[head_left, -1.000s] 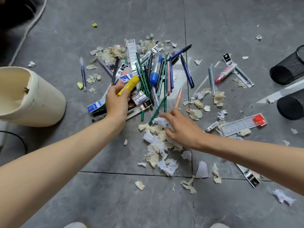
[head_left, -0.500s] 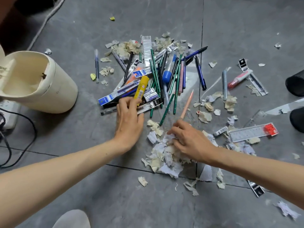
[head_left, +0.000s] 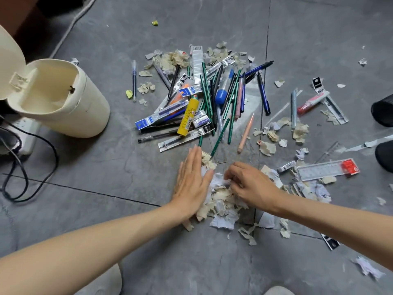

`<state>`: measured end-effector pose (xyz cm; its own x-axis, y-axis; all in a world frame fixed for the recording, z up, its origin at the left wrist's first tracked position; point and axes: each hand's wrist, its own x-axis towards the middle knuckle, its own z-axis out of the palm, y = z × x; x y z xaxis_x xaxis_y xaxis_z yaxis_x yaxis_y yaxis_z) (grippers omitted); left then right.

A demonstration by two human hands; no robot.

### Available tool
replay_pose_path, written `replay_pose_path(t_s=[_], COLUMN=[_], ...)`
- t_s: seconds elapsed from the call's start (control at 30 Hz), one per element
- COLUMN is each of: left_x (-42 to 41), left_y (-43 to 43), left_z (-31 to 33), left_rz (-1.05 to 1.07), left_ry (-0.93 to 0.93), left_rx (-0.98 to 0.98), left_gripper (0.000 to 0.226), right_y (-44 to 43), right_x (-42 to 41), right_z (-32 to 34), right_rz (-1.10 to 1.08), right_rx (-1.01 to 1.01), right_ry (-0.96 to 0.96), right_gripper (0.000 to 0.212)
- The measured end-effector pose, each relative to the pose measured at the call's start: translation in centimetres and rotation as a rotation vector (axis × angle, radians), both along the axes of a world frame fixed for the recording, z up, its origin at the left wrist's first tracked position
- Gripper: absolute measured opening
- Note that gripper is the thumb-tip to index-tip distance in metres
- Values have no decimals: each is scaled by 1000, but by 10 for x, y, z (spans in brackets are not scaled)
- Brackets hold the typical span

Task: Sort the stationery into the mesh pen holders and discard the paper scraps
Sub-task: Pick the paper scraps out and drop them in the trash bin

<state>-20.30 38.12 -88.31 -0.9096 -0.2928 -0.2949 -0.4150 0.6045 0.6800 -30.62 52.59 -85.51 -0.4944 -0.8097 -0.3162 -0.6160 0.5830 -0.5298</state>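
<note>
A heap of torn paper scraps (head_left: 221,202) lies on the grey floor between my hands. My left hand (head_left: 191,184) is flat, its palm edge pressed against the heap's left side, holding nothing. My right hand (head_left: 252,186) has its fingers curled down into the scraps from the right. Beyond them lies the stationery pile (head_left: 212,96) of green pencils, blue pens, packaged refills and erasers, with a yellow glue stick (head_left: 188,116) on top. A pink pencil (head_left: 245,134) lies apart. Two black mesh pen holders (head_left: 382,111) (head_left: 385,155) lie cut off at the right edge.
A cream bin (head_left: 70,107) with its lid open stands at the left, beside a power strip (head_left: 27,135) and a black cable (head_left: 32,167). A clear ruler with a red end (head_left: 327,169), a red-white tube (head_left: 312,102) and more scraps lie scattered on the right.
My left hand let go of the yellow glue stick and drew back to the scrap heap. My right hand released the pink pencil, which now lies on the floor, and curled onto the scraps.
</note>
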Motion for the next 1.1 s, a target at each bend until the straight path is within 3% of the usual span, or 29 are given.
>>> replay_pose_path(t_s=[0.1, 0.2, 0.33, 0.43, 0.6, 0.73, 0.93, 1.1], left_x=[-5, 15, 41, 54, 80, 75, 55, 42], left_y=[-9, 2, 0, -29, -55, -38, -10, -5], left_z=[-7, -5, 2, -1, -7, -10, -12, -15], left_rz=[-117, -328, -451, -588, -776, -783, -750, -781], left_ry=[-70, -89, -36, 25, 16, 10, 3, 10], left_rx=[-66, 1, 80, -56, -334, -428, -466, -476], left_gripper=[58, 56, 59, 85, 126, 129, 133, 137], right_y=[5, 10, 20, 31, 34, 31, 56, 84], right_x=[-3, -7, -7, 5, 35, 35, 18, 32], right_z=[2, 2, -1, -4, 0, 1, 1, -9], right_rz=[-37, -119, -100, 102, 274, 293, 466, 358], right_rx=[-7, -33, 61, 201, 173, 117, 262, 368], right_ry=[26, 71, 81, -41, -130, -83, 80, 139], right_gripper=[15, 16, 45, 72, 76, 84, 132, 138])
